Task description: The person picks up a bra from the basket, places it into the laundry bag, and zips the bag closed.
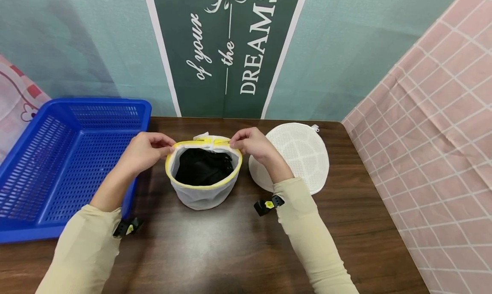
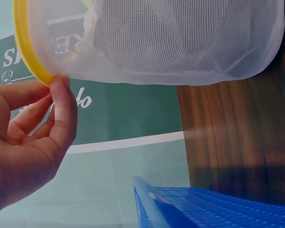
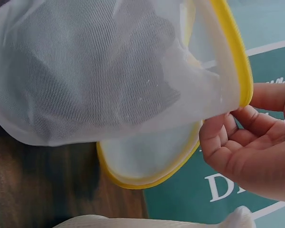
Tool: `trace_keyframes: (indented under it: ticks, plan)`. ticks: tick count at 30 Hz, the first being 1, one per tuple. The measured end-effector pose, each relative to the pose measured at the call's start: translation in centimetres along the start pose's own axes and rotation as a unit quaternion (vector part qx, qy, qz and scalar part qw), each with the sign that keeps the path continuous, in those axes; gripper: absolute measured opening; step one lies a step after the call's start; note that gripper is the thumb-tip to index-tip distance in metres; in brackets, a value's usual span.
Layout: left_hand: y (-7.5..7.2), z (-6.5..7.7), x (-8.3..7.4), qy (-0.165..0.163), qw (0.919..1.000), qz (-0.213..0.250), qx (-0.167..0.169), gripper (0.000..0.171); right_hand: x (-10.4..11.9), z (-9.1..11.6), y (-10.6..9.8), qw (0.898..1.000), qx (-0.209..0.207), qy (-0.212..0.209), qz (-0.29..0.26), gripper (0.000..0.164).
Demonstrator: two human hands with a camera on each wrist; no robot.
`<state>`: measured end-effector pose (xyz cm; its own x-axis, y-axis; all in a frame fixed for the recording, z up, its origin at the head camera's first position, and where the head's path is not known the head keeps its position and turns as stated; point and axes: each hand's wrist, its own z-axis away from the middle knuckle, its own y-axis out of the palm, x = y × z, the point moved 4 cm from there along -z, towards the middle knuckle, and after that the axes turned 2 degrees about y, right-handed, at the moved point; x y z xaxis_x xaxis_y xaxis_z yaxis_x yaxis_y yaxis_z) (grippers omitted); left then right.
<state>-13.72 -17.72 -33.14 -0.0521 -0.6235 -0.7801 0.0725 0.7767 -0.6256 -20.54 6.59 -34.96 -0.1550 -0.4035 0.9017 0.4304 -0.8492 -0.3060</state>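
Note:
A white mesh laundry bag with a yellow zipper rim stands with its mouth spread wide at the middle of the table. Black cloth lies inside and shows dimly through the mesh in both wrist views. My left hand pinches the yellow rim at its left side between thumb and finger. On the opposite side, my right hand pinches the rim near the back. Behind the bag, the yellow-edged lid flap hangs down, seen in the right wrist view.
At the left is a blue plastic basket with perforated walls. A flat, round white mesh bag lies to the right, partly beneath my right forearm. A printed green curtain hangs along the back edge of the brown table.

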Motion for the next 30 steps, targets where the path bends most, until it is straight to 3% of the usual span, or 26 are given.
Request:
trace_keyframes:
  ticks: [9,19,30]
  plan:
    - [0.4,-0.5,0.9,-0.026,0.997,0.043,0.059,0.019,-0.8,-0.4,0.5,1.0,0.014,0.007,-0.015,0.007]
    - [0.9,-1.4,1.3,-0.032,0.9924,0.073,0.094,0.022,-1.5,-0.8,0.7,1.0,0.013,0.014,-0.01,0.007]
    - [0.6,-1.7,0.8,-0.018,0.9843,0.088,0.152,0.031,-0.9,-0.6,0.8,0.999,0.034,-0.029,-0.011,0.005]
